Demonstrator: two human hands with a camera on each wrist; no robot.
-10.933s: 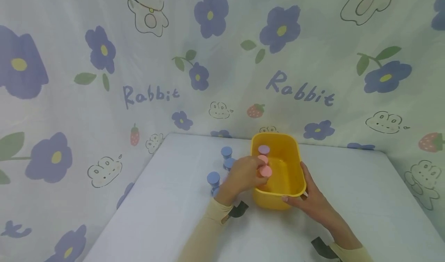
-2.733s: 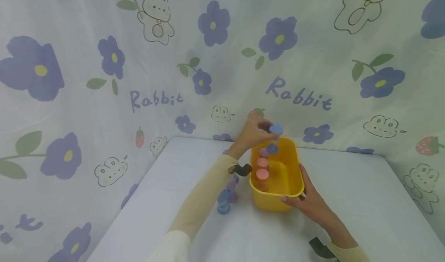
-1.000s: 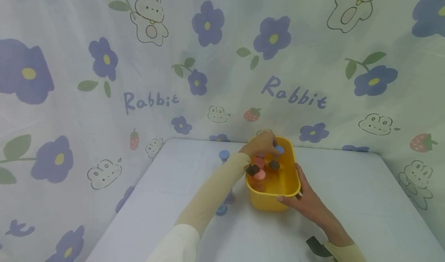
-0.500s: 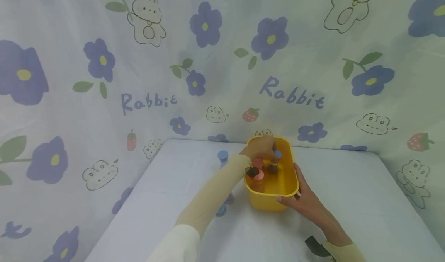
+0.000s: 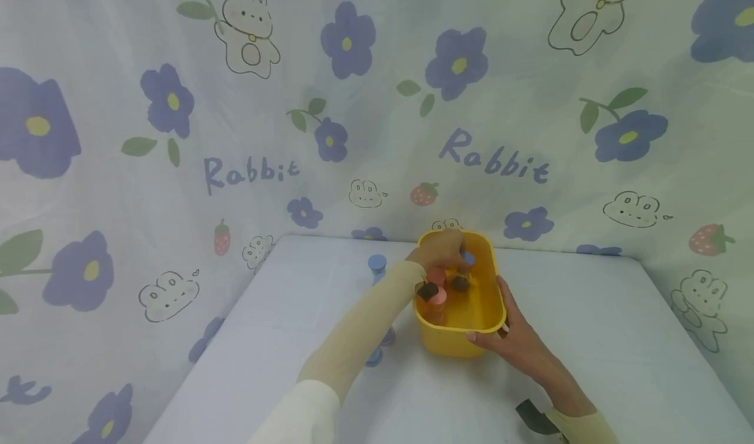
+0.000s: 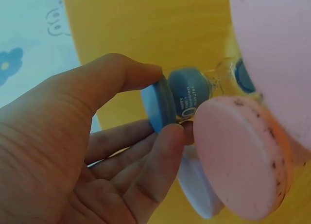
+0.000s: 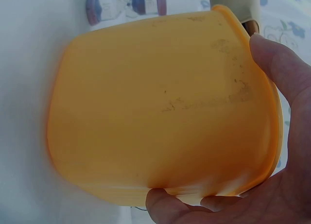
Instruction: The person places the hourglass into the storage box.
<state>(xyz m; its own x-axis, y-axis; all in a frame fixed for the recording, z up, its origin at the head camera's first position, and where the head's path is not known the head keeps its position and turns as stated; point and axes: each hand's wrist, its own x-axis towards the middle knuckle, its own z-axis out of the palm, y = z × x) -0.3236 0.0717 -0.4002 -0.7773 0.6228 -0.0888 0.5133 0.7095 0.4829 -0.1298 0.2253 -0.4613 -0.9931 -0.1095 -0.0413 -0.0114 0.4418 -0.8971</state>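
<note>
In the head view, my left hand [image 5: 438, 251] reaches down inside a yellow plastic bin [image 5: 453, 342]. Thumb and forefinger pinch the blue end cap of an hourglass [image 6: 189, 90], whose glass carries printed letters. Two pink-capped hourglasses [image 5: 438, 295] stand along the bin's left side; one pink cap [image 6: 238, 156] looms close in the left wrist view. A pale lilac cap [image 6: 197, 185] shows behind it, partly covered. My right hand [image 5: 524, 346] grips the bin's near right corner, thumb at the rim and fingers along the side.
Left of the bin, a blue hourglass [image 5: 377, 264] stands toward the back of the white table [image 5: 253, 352]. Nearer are another blue one [image 5: 374, 355] and a purple one [image 5: 389, 337], mostly hidden by my left sleeve. A printed curtain [image 5: 389, 103] rises behind.
Earlier my left hand was at a pink hourglass in the bin. Later it carried a blue hourglass over the bin and lowered it inside. My right hand keeps its grip on the bin.
</note>
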